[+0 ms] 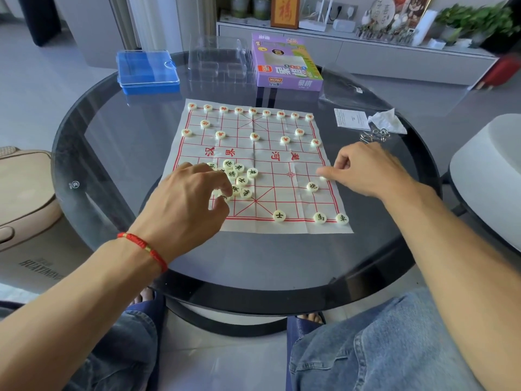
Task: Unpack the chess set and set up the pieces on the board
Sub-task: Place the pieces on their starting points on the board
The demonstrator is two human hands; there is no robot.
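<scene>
A white paper board (282, 165) with red lines lies on the round glass table (253, 263). Red-lettered pieces (253, 110) stand in rows along its far side. Several black-lettered pieces sit in a loose pile (239, 176) at the near left. My left hand (191, 198) is over that pile, fingers curled, pinching a piece at its near edge. My right hand (363, 170) pinches a small piece at the board's right edge and holds it against the paper. Three black pieces (320, 217) stand on the near row, and one (312, 186) sits above them.
Behind the board are a blue plastic case (148, 71), a clear plastic tray (217, 60) and the purple game box (284, 63). Paper slips (352, 118) and metal rings (377, 135) lie at the right. A white stool (490, 176) stands to the right, a beige bag (25, 193) to the left.
</scene>
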